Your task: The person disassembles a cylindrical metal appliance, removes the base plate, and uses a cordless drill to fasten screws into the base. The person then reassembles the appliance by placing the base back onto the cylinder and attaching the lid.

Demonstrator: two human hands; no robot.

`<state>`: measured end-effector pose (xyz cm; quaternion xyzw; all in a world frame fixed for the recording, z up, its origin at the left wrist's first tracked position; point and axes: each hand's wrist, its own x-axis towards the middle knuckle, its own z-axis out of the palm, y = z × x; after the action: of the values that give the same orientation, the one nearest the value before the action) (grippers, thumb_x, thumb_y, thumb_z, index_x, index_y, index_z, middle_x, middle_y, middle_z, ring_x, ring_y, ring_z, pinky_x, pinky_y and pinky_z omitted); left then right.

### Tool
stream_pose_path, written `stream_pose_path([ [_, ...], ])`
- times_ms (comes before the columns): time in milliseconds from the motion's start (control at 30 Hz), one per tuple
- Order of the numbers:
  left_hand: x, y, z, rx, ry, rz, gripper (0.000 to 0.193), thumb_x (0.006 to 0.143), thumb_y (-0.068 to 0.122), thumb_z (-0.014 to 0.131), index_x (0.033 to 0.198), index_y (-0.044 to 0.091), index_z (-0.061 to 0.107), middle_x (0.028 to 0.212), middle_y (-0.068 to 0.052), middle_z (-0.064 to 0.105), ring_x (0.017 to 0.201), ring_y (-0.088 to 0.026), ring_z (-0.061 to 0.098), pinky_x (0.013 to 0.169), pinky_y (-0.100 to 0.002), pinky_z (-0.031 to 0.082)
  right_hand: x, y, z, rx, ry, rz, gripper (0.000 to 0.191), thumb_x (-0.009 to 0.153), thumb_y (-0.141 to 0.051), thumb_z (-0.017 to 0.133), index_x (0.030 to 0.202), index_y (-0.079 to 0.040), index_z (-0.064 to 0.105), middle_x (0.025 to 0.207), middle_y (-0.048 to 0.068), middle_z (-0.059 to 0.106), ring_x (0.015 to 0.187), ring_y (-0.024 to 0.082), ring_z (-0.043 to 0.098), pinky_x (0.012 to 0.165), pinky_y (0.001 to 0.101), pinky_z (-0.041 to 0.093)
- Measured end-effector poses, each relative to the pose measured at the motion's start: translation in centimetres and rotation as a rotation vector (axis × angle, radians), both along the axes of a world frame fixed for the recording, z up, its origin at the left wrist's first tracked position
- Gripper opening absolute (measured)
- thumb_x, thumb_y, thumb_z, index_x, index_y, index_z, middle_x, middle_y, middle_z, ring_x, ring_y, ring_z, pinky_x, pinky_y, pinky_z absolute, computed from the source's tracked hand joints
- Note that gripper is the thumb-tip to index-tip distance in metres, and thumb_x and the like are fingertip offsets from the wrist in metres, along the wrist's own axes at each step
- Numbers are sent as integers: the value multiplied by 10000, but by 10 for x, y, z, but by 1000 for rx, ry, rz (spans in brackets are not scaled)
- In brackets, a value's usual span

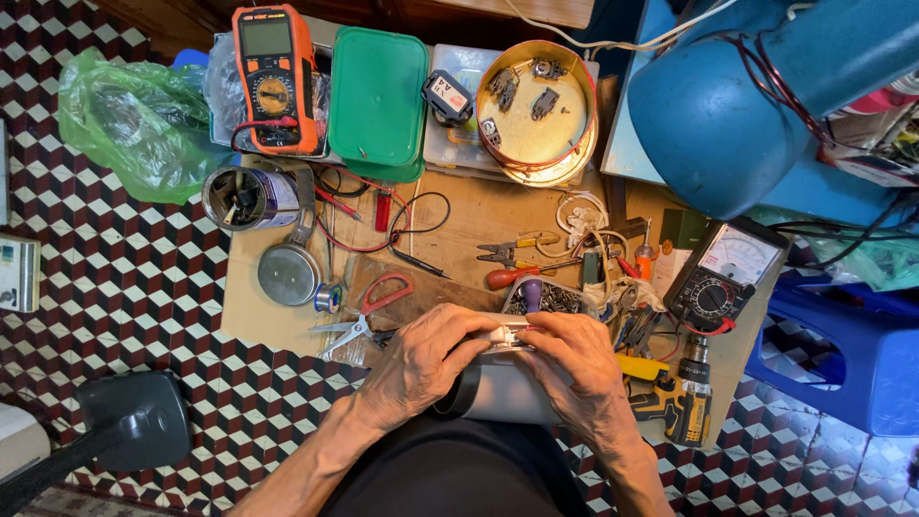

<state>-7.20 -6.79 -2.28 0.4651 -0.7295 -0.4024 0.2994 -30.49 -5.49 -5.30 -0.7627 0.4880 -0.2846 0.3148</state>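
Held object: a grey metal cylinder point(498, 391) with a white fitting at its top end, lying across the person's lap at the near edge of the low wooden board point(479, 225).
Left hand point(421, 362): fingers curled over the cylinder's left side, gripping it, fingertips at the white fitting.
Right hand point(574, 369): closed over the cylinder's right side, fingers bent onto the same fitting, touching the left fingertips.
Hidden: most of the cylinder's top and the fitting's shape lie under both hands; its lower end is cut off by the dark clothing.
Just beyond: red-handled scissors point(369, 311) left of the hands, a yellow cordless drill point(675, 397) to the right.
Farther: an analog multimeter point(725, 278), an orange digital multimeter point(275, 77), a green lid point(378, 96) and a round tin point(536, 110) holding small parts.
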Motion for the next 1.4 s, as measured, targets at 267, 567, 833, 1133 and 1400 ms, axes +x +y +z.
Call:
stream_pose_path([
  [267, -6, 4, 2, 17, -42, 17, 239, 936, 100, 705, 1163, 35, 665, 1048, -112, 689, 949, -274, 725, 787, -358, 585, -3, 3, 0, -27, -28, -31, 337, 824, -134, 811, 1138, -75, 704, 1187, 64, 704, 1119, 237, 657, 987, 396, 477],
  [567, -15, 4, 0, 13, -35, -47, 229, 933, 83, 697, 1154, 24, 694, 992, -116, 682, 898, -268, 717, 761, -354, 579, -12, 10, 0, -56, -50, -44, 295, 847, -151, 801, 1113, -71, 702, 1189, 59, 709, 1116, 233, 662, 995, 387, 478],
  [833, -16, 7, -3, 20, -78, -96, 215, 949, 101, 693, 1158, 60, 712, 976, -117, 660, 877, -281, 711, 729, -371, 563, -16, 16, 1, -83, -63, -28, 264, 868, -153, 779, 1104, -74, 694, 1190, 55, 707, 1129, 245, 659, 1004, 404, 467],
  [1133, -16, 5, -9, 37, -191, -134, 220, 932, 143, 715, 1145, 93, 736, 956, -108, 671, 832, -271, 698, 703, -367, 556, -11, 18, 7, -111, -39, -12, 311, 851, -171, 800, 1128, -94, 681, 1166, 58, 700, 1110, 249, 655, 1001, 411, 454],
  [1400, -4, 32, 6, 336, -132, 64, 569, 846, 224, 766, 1346, 46, 561, 1279, -131, 634, 1115, -287, 679, 839, -358, 590, -18, 17, 8, -87, -101, -38, 419, 841, -192, 806, 1217, -79, 658, 1192, 68, 717, 1120, 256, 663, 980, 410, 466],
])
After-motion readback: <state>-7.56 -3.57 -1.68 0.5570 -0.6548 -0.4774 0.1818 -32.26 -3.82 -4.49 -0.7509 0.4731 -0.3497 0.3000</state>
